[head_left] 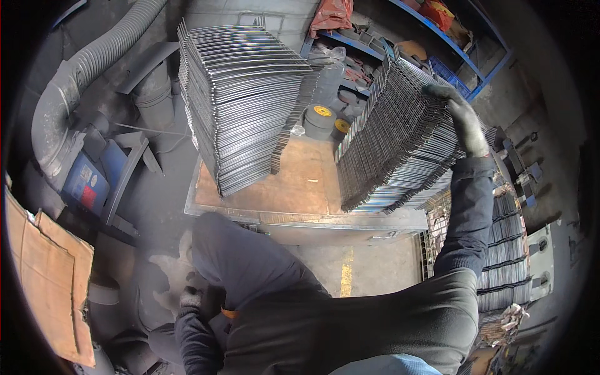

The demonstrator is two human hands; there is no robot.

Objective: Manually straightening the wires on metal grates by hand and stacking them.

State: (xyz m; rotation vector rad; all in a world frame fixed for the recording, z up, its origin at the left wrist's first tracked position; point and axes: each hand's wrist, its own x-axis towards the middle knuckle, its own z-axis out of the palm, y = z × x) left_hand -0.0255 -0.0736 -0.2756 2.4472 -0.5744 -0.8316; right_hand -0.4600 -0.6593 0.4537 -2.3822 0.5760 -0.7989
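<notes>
My right hand (465, 119), in a grey glove with dark fingers, reaches to the upper right. Its fingers bend over the top of a tall, leaning stack of metal wire racks (400, 134). How many racks they hook is hard to make out. My left hand (190, 297), also gloved, hangs low on the left beside my bent leg (244, 256). Its fingers blend into the dark things around it, so its grip does not show. A second stack of shiny wire racks (250, 106) stands on the left part of the brown-topped table (306, 181).
A ribbed grey duct (94, 65) and a blue machine (87, 181) stand left, near cardboard (47, 275). Behind the table are a bucket (153, 103), dark rolls with yellow labels (320, 119) and blue shelving (450, 37). More stacked metal pieces (506, 250) stand at right.
</notes>
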